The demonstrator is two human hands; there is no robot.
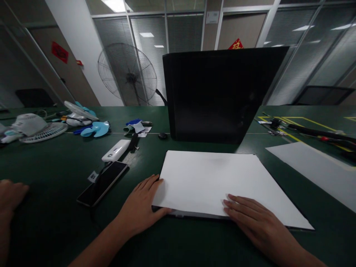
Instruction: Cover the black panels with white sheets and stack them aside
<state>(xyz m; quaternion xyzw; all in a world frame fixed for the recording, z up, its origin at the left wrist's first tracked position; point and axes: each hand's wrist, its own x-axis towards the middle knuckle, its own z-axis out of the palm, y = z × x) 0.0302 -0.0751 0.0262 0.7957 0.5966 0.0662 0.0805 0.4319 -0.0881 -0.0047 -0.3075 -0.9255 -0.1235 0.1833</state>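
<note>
A white sheet (pixel 205 181) lies over a thin dark-edged flat panel (pixel 194 214) on the green table. At the near left corner rests my left hand (pixel 143 205), its fingers stretched along the left edge and its thumb apart at the front edge. My right hand (pixel 253 218) lies flat with extended fingers on the near right part of the sheet, fingertips touching its surface. Behind the sheet stands a large black panel (pixel 222 96), upright and leaning slightly. What supports it is hidden.
Another person's hand (pixel 11 196) rests at the far left. Left of the sheet lie a phone (pixel 104 183) and a white handheld device (pixel 116 150). Fan parts (pixel 96 129) stand back left. On the right are a second white sheet (pixel 314 167) and black cables (pixel 319 131).
</note>
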